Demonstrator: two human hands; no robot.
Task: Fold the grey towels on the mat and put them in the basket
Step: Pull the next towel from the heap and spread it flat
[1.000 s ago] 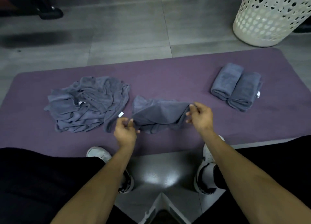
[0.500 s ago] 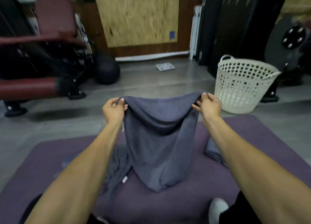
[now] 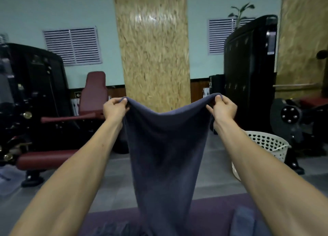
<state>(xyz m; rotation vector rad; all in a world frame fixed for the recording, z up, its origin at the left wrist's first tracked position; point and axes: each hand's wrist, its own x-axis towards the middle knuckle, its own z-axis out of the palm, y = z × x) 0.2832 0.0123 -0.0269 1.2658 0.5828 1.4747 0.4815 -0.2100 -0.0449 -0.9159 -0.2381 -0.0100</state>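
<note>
The left hand (image 3: 115,109) and right hand (image 3: 224,109) pinched the grey towel's (image 3: 165,157) top corners, hanging over the mat (image 3: 213,209), basket (image 3: 266,145) at three o'clock; it probably needed even tension before folding.

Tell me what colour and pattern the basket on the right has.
White basket, its wall dotted with round holes; the head view shows it.

The towel (image 3: 165,156) has gone from lying bunched on the mat (image 3: 213,207) to hanging full length — lifted by the left hand (image 3: 115,108) and right hand (image 3: 224,108), seemingly clear of the mat.
</note>
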